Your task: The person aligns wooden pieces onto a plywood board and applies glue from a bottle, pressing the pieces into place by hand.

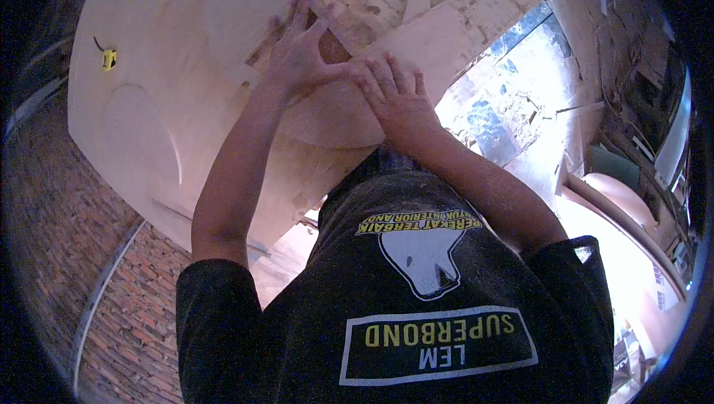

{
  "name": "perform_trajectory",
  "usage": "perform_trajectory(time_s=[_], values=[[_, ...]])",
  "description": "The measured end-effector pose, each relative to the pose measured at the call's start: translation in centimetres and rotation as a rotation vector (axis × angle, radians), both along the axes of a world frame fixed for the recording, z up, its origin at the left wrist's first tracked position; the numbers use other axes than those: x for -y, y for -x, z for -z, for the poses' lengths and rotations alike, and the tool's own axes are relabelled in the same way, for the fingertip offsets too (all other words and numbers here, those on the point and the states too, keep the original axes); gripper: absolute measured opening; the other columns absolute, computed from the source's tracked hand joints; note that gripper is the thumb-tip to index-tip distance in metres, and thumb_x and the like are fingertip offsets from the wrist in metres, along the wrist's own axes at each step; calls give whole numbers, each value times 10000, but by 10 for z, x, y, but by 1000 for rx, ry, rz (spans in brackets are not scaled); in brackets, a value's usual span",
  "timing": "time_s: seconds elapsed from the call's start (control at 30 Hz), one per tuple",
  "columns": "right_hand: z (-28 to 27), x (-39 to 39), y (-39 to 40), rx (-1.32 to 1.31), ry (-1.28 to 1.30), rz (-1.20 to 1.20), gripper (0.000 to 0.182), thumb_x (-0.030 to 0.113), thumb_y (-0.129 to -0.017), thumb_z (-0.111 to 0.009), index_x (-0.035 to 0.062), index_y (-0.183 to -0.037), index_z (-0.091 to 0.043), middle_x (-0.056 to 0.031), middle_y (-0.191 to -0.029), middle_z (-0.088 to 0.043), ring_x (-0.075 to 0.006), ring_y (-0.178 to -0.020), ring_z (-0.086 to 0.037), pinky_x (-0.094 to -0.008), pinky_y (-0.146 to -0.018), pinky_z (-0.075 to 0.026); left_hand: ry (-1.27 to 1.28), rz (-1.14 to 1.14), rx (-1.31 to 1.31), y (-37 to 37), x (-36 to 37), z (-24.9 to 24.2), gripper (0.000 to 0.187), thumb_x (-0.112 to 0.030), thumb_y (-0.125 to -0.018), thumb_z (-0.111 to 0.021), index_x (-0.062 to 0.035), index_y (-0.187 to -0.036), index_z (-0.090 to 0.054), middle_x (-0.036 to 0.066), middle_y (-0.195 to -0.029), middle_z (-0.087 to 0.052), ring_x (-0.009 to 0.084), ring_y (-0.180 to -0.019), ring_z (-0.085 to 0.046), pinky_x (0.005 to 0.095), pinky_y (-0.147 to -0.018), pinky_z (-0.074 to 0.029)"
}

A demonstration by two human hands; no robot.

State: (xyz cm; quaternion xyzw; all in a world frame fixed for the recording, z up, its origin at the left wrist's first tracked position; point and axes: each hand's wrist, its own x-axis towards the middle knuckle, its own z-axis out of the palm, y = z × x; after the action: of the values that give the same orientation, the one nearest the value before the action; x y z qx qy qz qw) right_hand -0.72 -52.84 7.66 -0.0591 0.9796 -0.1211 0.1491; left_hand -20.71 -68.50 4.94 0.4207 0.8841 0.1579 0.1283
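My left hand (pixel 305 55) lies on a large pale wooden board (pixel 223 2), its fingers spread and its thumb stretched toward the right hand. Between that thumb and forefinger a dark brown patch (pixel 336 49) shows, partly hidden by the hand. Close beside it, my right hand (pixel 396 99) rests palm down with fingers extended, its fingertips right at the left thumb. A rounded thin wooden piece (pixel 335 123) lies beneath the wrists. Just beyond the hands is a curved, stained area (pixel 372 4) on the wood.
A small yellow tape measure (pixel 109 60) sits on the board's left part. A brick wall or brick surface (pixel 126 307) runs along the lower left. At the right are bright, sunlit ground (pixel 506 99), stacked boards and scrap (pixel 632 114), and a curved pale piece (pixel 621 196).
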Motion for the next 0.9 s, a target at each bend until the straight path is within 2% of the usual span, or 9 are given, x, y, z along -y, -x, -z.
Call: perform_trajectory(time_s=[0.17, 0.27, 0.37, 0.47, 0.57, 0.67, 0.77, 0.87, 0.9], values=[[3, -2, 0, 0, 8, -14, 993, 212, -781, -796, 84, -1619, -278, -203, -1696, -170, -492, -1547, -165, -752, -1122, -295, 80, -54, -6, -5, -5, 7, 1377, -755, -559, -839, -200, -1656, -219, 260, -1708, -36, 439, -1581, -55, 673, -1220, -95], [3, -1, -1, 13, -11, -24, 979, 205, -788, -785, 81, -1618, -279, -202, -1696, -170, -493, -1545, -168, -755, -1120, -293, 8, -150, -5, -6, -8, 7, 1477, -743, -526, -860, -180, -1669, -112, 286, -1699, -25, 464, -1575, -20, 614, -1247, -106], [2, -1, 1, 6, 6, -10, 955, 199, -799, -770, 78, -1614, -287, -199, -1697, -169, -492, -1547, -160, -756, -1122, -288, 123, -204, 57, -8, -16, -4, 1533, -735, -491, -878, -219, -1672, -48, 306, -1691, -11, 483, -1568, 14, 547, -1268, -104], [-1, -2, 1, 38, 18, -7, 959, 187, -805, -757, 79, -1621, -264, -198, -1696, -175, -491, -1548, -157, -754, -1128, -282, 133, -219, 124, -9, -20, -17, 1552, -733, -464, -888, -258, -1671, -35, 311, -1689, -5, 494, -1565, 22, 632, -1243, -84], [-2, -2, 1, 52, 3, -14, 941, 173, -832, -720, 79, -1631, -231, -203, -1694, -177, -497, -1544, -160, -754, -1130, -280, 227, -278, 53, -13, -22, -18, 1556, -731, -453, -896, -291, -1669, -31, 308, -1691, -6, 527, -1553, 5, 776, -1159, -82], [3, 1, 2, 10, 19, 37, 919, 162, -856, -687, 87, -1637, -211, -210, -1691, -179, -501, -1541, -166, -756, -1126, -284, 265, -325, 59, -14, -25, -21, 1559, -694, -443, -921, -298, -1668, -42, 305, -1692, -9, 572, -1534, -17, 871, -1059, -107], [-6, -3, 10, 118, 110, 44, 884, 144, -888, -640, 107, -1646, -186, -199, -1697, -166, -512, -1536, -172, -777, -1117, -272, 184, -386, 64, -15, -22, -9, 1550, -654, -439, -943, -311, -1666, -60, 301, -1694, -6, 600, -1519, -34, 877, -1043, -148], [8, -11, -2, -46, 65, 23, 841, 187, -869, -707, 112, -1609, -314, -182, -1649, -318, -438, -1528, -273, -695, -1139, -334, 365, -410, 133, -15, -35, -36, 1557, -628, -434, -956, -323, -1664, -51, 292, -1696, -6, 598, -1519, -49, 865, -1055, -169], [2, -29, 2, -75, 167, 82, 797, 208, -852, -742, 106, -1559, -389, -173, -1598, -391, -405, -1494, -338, -650, -1132, -365, 346, -409, 129, -17, -37, -38, 1559, -628, -436, -956, -326, -1663, -44, 287, -1698, -5, 593, -1521, -49, 864, -1057, -169]])
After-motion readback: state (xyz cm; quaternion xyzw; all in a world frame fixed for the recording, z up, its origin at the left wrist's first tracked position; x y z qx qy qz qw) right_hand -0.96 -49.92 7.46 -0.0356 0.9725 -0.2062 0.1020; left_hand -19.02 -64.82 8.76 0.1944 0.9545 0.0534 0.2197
